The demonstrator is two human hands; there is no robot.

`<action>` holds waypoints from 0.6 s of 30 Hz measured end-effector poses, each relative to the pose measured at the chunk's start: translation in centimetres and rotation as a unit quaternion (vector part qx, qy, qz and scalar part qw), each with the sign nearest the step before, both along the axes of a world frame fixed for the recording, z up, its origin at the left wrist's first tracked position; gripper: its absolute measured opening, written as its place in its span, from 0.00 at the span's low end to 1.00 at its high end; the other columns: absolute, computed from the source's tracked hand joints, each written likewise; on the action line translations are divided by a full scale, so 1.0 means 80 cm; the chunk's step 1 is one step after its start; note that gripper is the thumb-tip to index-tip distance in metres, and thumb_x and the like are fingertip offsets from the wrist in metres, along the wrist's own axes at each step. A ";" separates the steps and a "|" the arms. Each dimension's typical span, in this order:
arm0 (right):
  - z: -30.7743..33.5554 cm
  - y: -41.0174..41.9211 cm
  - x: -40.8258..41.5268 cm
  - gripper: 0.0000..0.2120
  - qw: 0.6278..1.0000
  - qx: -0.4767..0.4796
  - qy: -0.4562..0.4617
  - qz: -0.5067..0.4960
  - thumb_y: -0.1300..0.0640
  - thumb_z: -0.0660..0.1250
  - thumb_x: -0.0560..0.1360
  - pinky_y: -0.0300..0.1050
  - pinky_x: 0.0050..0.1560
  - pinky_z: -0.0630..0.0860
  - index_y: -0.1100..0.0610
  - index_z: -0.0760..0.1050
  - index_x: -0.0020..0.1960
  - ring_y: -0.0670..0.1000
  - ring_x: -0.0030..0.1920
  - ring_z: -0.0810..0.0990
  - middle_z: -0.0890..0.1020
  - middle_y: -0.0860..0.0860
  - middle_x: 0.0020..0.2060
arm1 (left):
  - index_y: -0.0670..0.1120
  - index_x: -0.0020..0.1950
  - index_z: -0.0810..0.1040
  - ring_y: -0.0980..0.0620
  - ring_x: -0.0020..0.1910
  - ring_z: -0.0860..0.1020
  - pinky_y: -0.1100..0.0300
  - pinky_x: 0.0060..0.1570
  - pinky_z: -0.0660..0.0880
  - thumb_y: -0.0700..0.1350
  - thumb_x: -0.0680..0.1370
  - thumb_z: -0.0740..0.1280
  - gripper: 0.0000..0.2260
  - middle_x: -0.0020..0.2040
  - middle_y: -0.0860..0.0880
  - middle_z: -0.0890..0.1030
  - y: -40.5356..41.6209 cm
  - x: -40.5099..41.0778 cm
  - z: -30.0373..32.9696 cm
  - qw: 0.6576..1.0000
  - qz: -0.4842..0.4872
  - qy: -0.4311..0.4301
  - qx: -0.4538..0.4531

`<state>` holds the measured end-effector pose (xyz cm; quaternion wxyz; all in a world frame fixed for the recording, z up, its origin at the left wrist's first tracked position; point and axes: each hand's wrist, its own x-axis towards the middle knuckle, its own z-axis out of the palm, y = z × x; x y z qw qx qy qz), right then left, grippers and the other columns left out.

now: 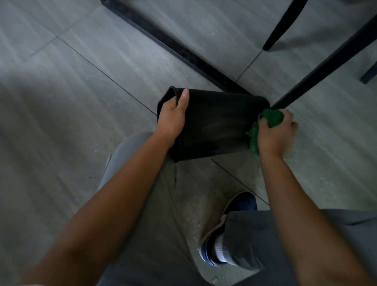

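1. The left forearm lies nearest, reaching up over the grey trouser legs.
2. The left hand has its fingers hooked over the rim of the black waste bin, thumb on the outer wall. The bin is tipped on its side at centre frame, mouth toward 9 o'clock.
3. At the bin's 3 o'clock, the right hand has its fingers clamped on a bunched green cloth against the base end.
4. Hard rubbing there could twist the rim out of that single grip. The bin would drop toward the shoe at 6 o'clock.
5. A black furniture leg ends just beside the cloth at 1 o'clock, so a long stroke could knock the knuckles on it.
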<state>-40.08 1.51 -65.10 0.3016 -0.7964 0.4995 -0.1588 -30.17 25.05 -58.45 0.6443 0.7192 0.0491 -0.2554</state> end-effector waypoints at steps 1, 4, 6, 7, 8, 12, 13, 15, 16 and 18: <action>0.010 0.010 0.004 0.25 0.999 -0.001 -0.026 0.019 0.49 0.72 0.77 0.52 0.56 0.79 0.50 0.71 0.72 0.58 0.59 0.80 0.76 0.57 0.65 | 0.50 0.55 0.82 0.50 0.51 0.85 0.52 0.58 0.81 0.58 0.85 0.59 0.17 0.53 0.48 0.86 0.000 0.001 -0.001 1.000 -0.006 0.000 -0.011; 0.043 0.060 0.022 0.22 0.990 -0.031 -0.088 0.104 0.51 0.72 0.76 0.46 0.51 0.77 0.49 0.74 0.69 0.53 0.57 0.80 0.77 0.54 0.63 | 0.49 0.54 0.82 0.50 0.50 0.86 0.53 0.55 0.83 0.58 0.85 0.59 0.18 0.52 0.47 0.86 -0.007 -0.001 -0.001 1.000 -0.014 -0.007 -0.014; 0.060 0.110 0.034 0.20 0.970 -0.066 -0.106 0.209 0.50 0.72 0.75 0.43 0.45 0.75 0.47 0.75 0.67 0.50 0.54 0.79 0.76 0.53 0.61 | 0.44 0.51 0.82 0.47 0.47 0.86 0.48 0.53 0.83 0.59 0.85 0.58 0.22 0.48 0.44 0.87 -0.012 -0.004 -0.001 1.000 0.006 -0.020 0.002; 0.062 0.133 0.036 0.20 0.953 -0.093 -0.108 0.266 0.50 0.71 0.75 0.42 0.43 0.75 0.47 0.76 0.66 0.50 0.53 0.79 0.76 0.52 0.60 | 0.41 0.50 0.82 0.45 0.46 0.86 0.46 0.52 0.83 0.60 0.85 0.58 0.24 0.47 0.42 0.86 -0.013 -0.006 -0.001 0.999 0.015 -0.032 0.017; 0.057 0.147 0.034 0.20 0.939 -0.115 -0.107 0.307 0.49 0.70 0.75 0.43 0.42 0.75 0.47 0.77 0.66 0.51 0.53 0.79 0.76 0.52 0.60 | 0.38 0.49 0.82 0.43 0.46 0.85 0.43 0.53 0.82 0.60 0.85 0.58 0.26 0.46 0.40 0.86 -0.013 -0.006 -0.002 0.998 0.020 -0.044 0.031; 0.011 0.104 0.006 0.21 0.974 -0.090 -0.059 0.200 0.50 0.70 0.75 0.53 0.48 0.81 0.47 0.76 0.67 0.57 0.55 0.80 0.75 0.57 0.63 | 0.41 0.51 0.82 0.44 0.47 0.85 0.45 0.53 0.83 0.60 0.85 0.57 0.24 0.48 0.40 0.86 -0.004 -0.003 -0.004 0.999 0.026 -0.032 0.033; 0.003 0.079 -0.002 0.20 0.986 -0.074 -0.034 0.145 0.51 0.70 0.76 0.55 0.49 0.81 0.49 0.76 0.68 0.59 0.55 0.80 0.75 0.58 0.63 | 0.43 0.51 0.82 0.46 0.47 0.85 0.50 0.52 0.83 0.60 0.85 0.56 0.23 0.49 0.42 0.85 -0.002 -0.002 -0.003 0.999 0.020 -0.027 0.034; -0.002 0.037 -0.012 0.20 0.997 -0.039 0.005 0.061 0.52 0.69 0.78 0.53 0.51 0.81 0.50 0.74 0.69 0.60 0.55 0.80 0.74 0.59 0.64 | 0.47 0.50 0.81 0.52 0.45 0.84 0.60 0.46 0.81 0.59 0.86 0.55 0.21 0.48 0.46 0.85 -0.002 -0.001 -0.003 0.999 0.005 -0.024 0.040; 0.003 0.027 -0.010 0.20 0.999 -0.024 0.002 0.038 0.52 0.70 0.78 0.50 0.52 0.79 0.50 0.74 0.69 0.59 0.56 0.80 0.74 0.58 0.64 | 0.47 0.50 0.80 0.53 0.44 0.84 0.64 0.43 0.80 0.59 0.86 0.55 0.21 0.49 0.46 0.85 -0.004 -0.001 -0.004 0.999 0.000 -0.025 0.042; 0.026 0.030 0.008 0.20 0.997 -0.009 -0.064 0.041 0.54 0.71 0.76 0.42 0.52 0.73 0.52 0.75 0.68 0.56 0.57 0.80 0.76 0.57 0.63 | 0.44 0.51 0.81 0.51 0.44 0.84 0.66 0.41 0.81 0.59 0.86 0.55 0.22 0.50 0.44 0.85 -0.007 0.000 -0.006 0.998 0.001 -0.031 0.046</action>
